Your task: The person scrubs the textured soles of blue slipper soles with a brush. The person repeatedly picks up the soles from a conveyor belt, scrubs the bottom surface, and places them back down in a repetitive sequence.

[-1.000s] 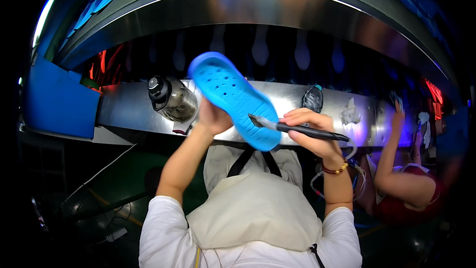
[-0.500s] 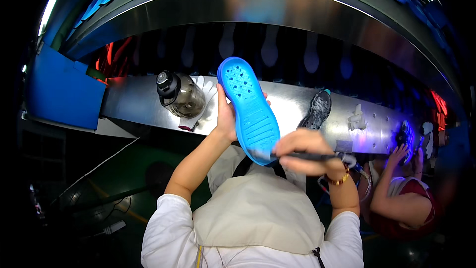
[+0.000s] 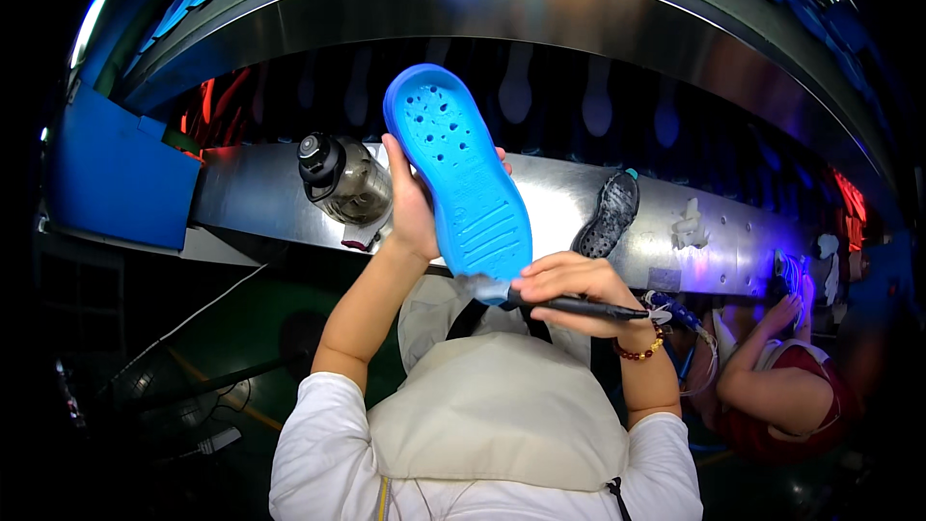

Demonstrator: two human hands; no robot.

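A bright blue shoe sole (image 3: 463,183) is held up and tilted in front of me, its inner side showing holes at the far end and ridges toward the heel. My left hand (image 3: 413,212) grips its left edge, with fingertips showing on the right side behind it. In my right hand (image 3: 584,287) is a brush with a black handle (image 3: 600,308). The greyish bristles lie at the sole's near end and look wet; whether they press on it or sit at its rim, I cannot tell.
A steel shelf (image 3: 559,183) carries a dark drink bottle (image 3: 357,188) over pale cloth, a black sole-shaped piece (image 3: 611,215) and a white scrap (image 3: 689,224). Beyond it, soles (image 3: 516,82) hang in shadow below a curved metal edge (image 3: 521,5). A co-worker (image 3: 781,391) sits at right.
The sole and my left hand have moved a little left and farther away. The brush has swept left to the sole's near end, and my right hand went with it.
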